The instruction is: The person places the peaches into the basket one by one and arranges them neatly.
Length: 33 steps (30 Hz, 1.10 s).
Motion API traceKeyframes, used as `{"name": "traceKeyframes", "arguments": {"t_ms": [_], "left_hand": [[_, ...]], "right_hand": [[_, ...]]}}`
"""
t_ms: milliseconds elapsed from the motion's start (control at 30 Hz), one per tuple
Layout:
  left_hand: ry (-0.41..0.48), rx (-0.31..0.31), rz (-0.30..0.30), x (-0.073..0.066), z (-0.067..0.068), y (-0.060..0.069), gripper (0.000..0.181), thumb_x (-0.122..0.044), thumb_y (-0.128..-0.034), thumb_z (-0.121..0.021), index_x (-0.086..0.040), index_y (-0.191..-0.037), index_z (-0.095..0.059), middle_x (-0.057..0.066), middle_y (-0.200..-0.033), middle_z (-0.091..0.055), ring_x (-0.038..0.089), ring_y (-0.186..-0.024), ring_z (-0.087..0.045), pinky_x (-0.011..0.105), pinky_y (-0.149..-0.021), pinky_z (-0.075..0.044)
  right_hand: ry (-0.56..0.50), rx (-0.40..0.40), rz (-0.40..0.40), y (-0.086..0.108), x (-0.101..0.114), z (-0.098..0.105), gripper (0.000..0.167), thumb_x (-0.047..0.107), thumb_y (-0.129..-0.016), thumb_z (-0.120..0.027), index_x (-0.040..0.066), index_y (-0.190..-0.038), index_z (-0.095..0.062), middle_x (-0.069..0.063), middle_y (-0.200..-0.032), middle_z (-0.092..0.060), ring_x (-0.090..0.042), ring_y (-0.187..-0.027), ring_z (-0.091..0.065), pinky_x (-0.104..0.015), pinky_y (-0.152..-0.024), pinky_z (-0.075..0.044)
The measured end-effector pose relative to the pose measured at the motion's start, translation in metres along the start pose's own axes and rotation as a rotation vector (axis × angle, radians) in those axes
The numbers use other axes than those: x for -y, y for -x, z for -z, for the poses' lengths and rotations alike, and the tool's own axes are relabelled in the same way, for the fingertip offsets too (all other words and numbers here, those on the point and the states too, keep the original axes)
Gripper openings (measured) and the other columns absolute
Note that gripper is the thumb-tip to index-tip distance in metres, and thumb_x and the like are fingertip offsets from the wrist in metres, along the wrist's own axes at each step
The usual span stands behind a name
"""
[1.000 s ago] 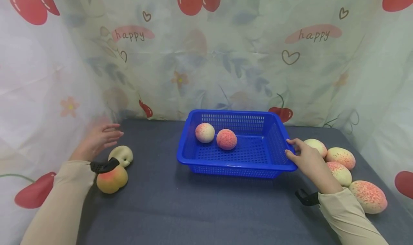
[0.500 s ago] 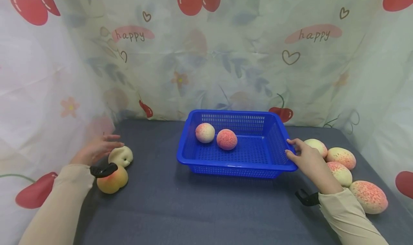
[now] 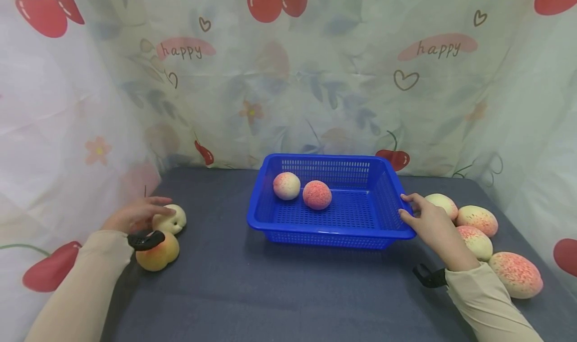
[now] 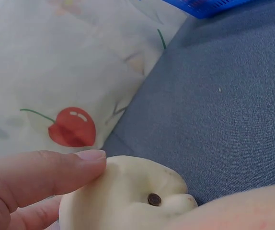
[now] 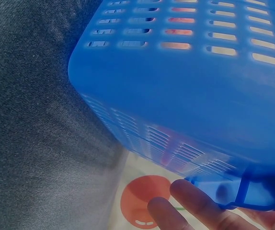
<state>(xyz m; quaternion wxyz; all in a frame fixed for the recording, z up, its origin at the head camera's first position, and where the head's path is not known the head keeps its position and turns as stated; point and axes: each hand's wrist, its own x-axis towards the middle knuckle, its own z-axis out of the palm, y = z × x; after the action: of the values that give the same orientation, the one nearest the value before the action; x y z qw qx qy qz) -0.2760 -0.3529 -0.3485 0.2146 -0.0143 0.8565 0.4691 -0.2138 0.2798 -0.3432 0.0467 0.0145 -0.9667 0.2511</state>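
Note:
In the head view my left hand (image 3: 137, 215) is at a pale cream peach (image 3: 175, 220) on the dark cloth. The left wrist view shows fingers (image 4: 75, 175) against one side of this lobed peach, which has a small brown stem spot; the thumb lies across its near side. A yellow-orange peach (image 3: 158, 254) sits just nearer, partly under the black wrist strap. My right hand (image 3: 428, 224) holds the right rim of a blue plastic basket (image 3: 315, 234), thumb and fingers at its edge. Inside the basket are a pale peach (image 3: 286, 186) and a pinkish-red peach (image 3: 317, 195).
Several speckled pink-and-cream peaches lie to the right of the basket, the nearest a large peach (image 3: 516, 276). Dark grey cloth (image 3: 252, 297) covers the table. A printed curtain (image 3: 297, 81) hangs behind and along both sides.
My left hand has come down from above the pale cream peach onto it. The right hand and the basket have stayed where they were.

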Motion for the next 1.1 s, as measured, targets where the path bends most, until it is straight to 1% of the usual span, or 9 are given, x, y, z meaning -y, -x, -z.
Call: {"name": "traceKeyframes", "arguments": {"t_ms": [67,167,267,333,400,667,867,1033,1100], "left_hand": [[0.022,0.018,0.008,0.0007,-0.0005,0.0001,0.077,-0.027,-0.096,-0.059,0.006,-0.151,-0.016,0.031,-0.154,-0.017,0.023,-0.12,-0.05,0.031,-0.09,-0.048],[0.078,0.057,0.019,0.0013,-0.0004,-0.0004,0.078,-0.024,-0.0968,-0.058,0.006,-0.152,-0.011,0.03,-0.153,-0.02,0.013,-0.108,-0.056,0.029,-0.086,-0.051],[0.106,0.084,0.026,0.0016,0.0004,-0.0018,0.08,-0.022,-0.097,-0.057,0.007,-0.152,-0.007,0.026,-0.144,-0.036,0.007,-0.097,-0.06,0.027,-0.081,-0.053],[0.109,0.094,0.035,0.0015,0.0009,-0.0029,0.081,-0.022,-0.0967,-0.058,0.007,-0.151,-0.006,0.02,-0.137,-0.045,0.006,-0.093,-0.061,0.027,-0.08,-0.054],[0.088,0.088,0.044,0.0017,0.001,-0.0035,0.082,-0.022,-0.0957,-0.06,0.007,-0.151,-0.007,0.016,-0.131,-0.049,0.008,-0.092,-0.062,0.028,-0.08,-0.055],[0.036,0.079,0.041,0.002,0.0003,-0.0042,0.082,-0.022,-0.0939,-0.063,0.009,-0.15,-0.012,0.02,-0.134,-0.047,0.011,-0.099,-0.059,0.031,-0.085,-0.054],[0.066,0.082,0.043,0.004,0.0007,-0.007,0.08,-0.02,-0.0946,-0.061,0.01,-0.149,-0.012,0.016,-0.126,-0.053,0.011,-0.096,-0.062,0.032,-0.084,-0.055],[0.1,0.066,0.053,0.0029,-0.0002,-0.0067,0.081,-0.02,-0.0942,-0.062,0.01,-0.149,-0.012,0.011,-0.121,-0.055,0.01,-0.092,-0.063,0.03,-0.082,-0.055],[0.111,0.061,0.044,0.0027,0.0001,-0.0071,0.08,-0.02,-0.0947,-0.061,0.011,-0.149,-0.012,0.008,-0.116,-0.057,0.009,-0.09,-0.063,0.03,-0.081,-0.056]], "right_hand": [[0.0,0.001,0.0,0.0001,-0.0001,-0.0001,0.051,0.03,-0.098,-0.054,0.001,-0.139,-0.045,-0.033,-0.124,-0.056,-0.044,-0.104,-0.063,-0.049,-0.075,-0.057],[-0.001,0.005,-0.002,0.0,-0.0002,-0.0002,0.052,0.031,-0.098,-0.054,0.001,-0.139,-0.044,-0.033,-0.124,-0.056,-0.045,-0.104,-0.063,-0.049,-0.076,-0.057],[-0.001,0.007,-0.004,-0.0001,-0.0001,-0.0001,0.052,0.031,-0.098,-0.054,0.001,-0.139,-0.044,-0.033,-0.124,-0.056,-0.045,-0.104,-0.063,-0.05,-0.076,-0.057],[0.0,0.007,-0.004,-0.0004,-0.0001,0.0,0.052,0.031,-0.098,-0.054,0.001,-0.139,-0.044,-0.033,-0.125,-0.056,-0.045,-0.104,-0.063,-0.049,-0.076,-0.057],[0.003,0.005,-0.003,-0.0005,0.0,0.0002,0.052,0.031,-0.098,-0.055,0.001,-0.139,-0.044,-0.033,-0.124,-0.056,-0.044,-0.104,-0.063,-0.049,-0.075,-0.057],[0.007,0.014,-0.009,-0.0007,0.0003,0.0004,0.053,0.031,-0.098,-0.055,0.001,-0.139,-0.044,-0.033,-0.124,-0.056,-0.043,-0.101,-0.065,-0.049,-0.075,-0.058],[0.008,0.013,-0.007,-0.0011,-0.0002,0.0,0.053,0.032,-0.098,-0.055,0.001,-0.139,-0.044,-0.033,-0.124,-0.056,-0.044,-0.101,-0.064,-0.048,-0.075,-0.058],[0.004,0.011,-0.003,-0.0007,-0.0006,0.0001,0.052,0.032,-0.098,-0.054,0.001,-0.139,-0.044,-0.033,-0.124,-0.056,-0.044,-0.103,-0.063,-0.05,-0.076,-0.057],[0.003,0.007,-0.001,-0.0006,-0.0008,0.0001,0.052,0.032,-0.098,-0.055,0.001,-0.139,-0.044,-0.033,-0.124,-0.056,-0.044,-0.104,-0.063,-0.05,-0.076,-0.057]]}}
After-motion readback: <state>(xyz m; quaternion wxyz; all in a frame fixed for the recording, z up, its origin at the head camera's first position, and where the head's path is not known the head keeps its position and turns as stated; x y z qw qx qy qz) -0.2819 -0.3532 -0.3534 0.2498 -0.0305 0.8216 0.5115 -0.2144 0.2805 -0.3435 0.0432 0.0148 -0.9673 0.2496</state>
